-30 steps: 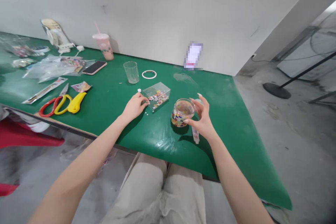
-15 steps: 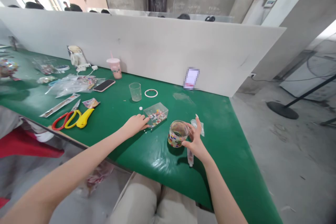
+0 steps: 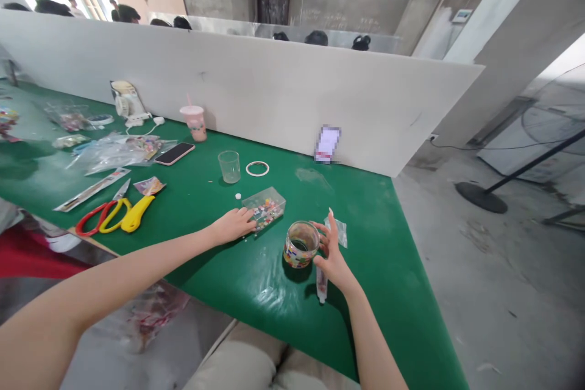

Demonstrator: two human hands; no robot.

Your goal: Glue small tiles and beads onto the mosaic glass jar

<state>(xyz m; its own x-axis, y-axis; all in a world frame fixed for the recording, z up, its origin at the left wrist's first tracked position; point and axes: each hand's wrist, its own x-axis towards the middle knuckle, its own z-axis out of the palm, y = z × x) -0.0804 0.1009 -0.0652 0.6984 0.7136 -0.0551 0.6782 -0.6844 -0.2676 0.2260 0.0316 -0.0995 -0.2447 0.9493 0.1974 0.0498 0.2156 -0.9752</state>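
A round glass candle holder or jar [image 3: 299,256], covered on its outside with small coloured mosaic tiles, stands on the green table. My right hand [image 3: 331,256] grips its right side, thumb in front, fingers behind, index finger raised. To its left is a clear plastic box [image 3: 269,210] of small mixed tiles. My left hand [image 3: 235,224] has its fingers curled over the box's near left edge; the thumb is hidden. A squeezed tube [image 3: 322,285] lies beneath my right hand, partly covered. Behind that hand is a crumpled clear bag [image 3: 340,233].
An empty clear cup [image 3: 229,167], a white ring [image 3: 258,169] and a small white cap [image 3: 238,196] lie beyond the box. Scissors [image 3: 107,213], a yellow-handled tool [image 3: 137,214], a phone [image 3: 175,153] and a pink tumbler [image 3: 194,123] are leftward. A white partition [image 3: 256,94] borders the far side.
The whole view has shifted slightly as the camera moved. My left fingers now lie flatter over the box edge. My right hand and the jar keep their places on the table.
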